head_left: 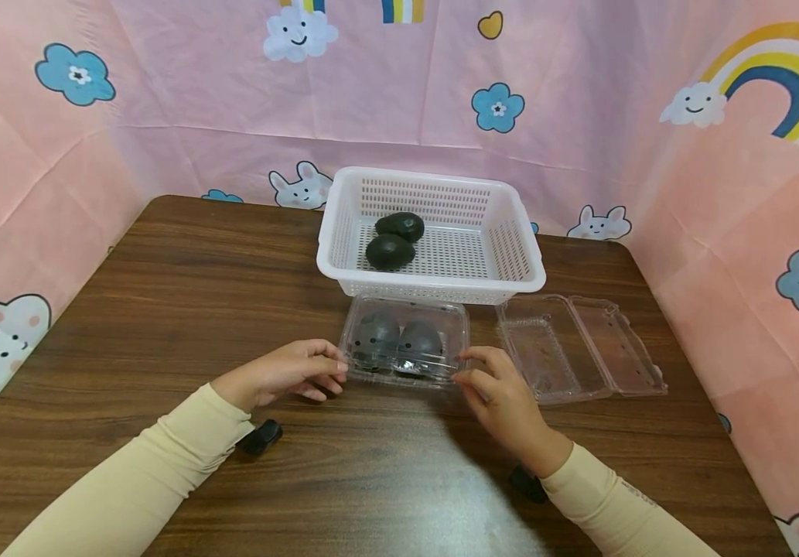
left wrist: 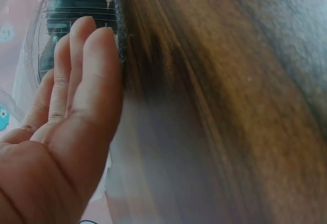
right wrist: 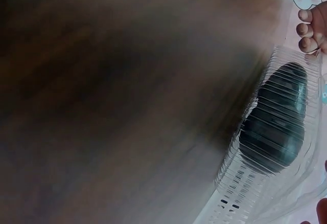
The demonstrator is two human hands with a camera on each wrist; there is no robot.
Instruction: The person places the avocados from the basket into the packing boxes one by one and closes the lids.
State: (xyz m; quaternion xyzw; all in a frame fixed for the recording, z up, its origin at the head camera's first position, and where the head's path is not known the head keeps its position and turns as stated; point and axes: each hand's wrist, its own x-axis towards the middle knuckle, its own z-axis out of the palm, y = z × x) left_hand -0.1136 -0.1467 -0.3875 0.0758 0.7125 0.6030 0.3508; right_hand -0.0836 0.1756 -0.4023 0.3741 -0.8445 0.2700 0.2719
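Pink cloth (head_left: 385,93) behind wooden table (head_left: 232,286)

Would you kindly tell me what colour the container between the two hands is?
The container is clear and colourless; the head view shows it best.

- Avocados (head_left: 390,252) first, and we count four: two in the white basket (head_left: 430,281), two inside the closed box (head_left: 406,363)!
- Clear plastic boxes (head_left: 589,340)? Two of them: that closed one, plus an open box (head_left: 589,340).
- That white basket, just the one.
- One left hand (head_left: 295,373), one right hand (head_left: 507,398): a full pair.
- Cream sleeves (head_left: 121,480), two, one per arm.
- Small black objects (head_left: 261,438), two again, one near each wrist.
- Smiling clouds (head_left: 298,35) on the cloth (head_left: 385,85): a pair.
- Wooden table (head_left: 218,278), one and only one.
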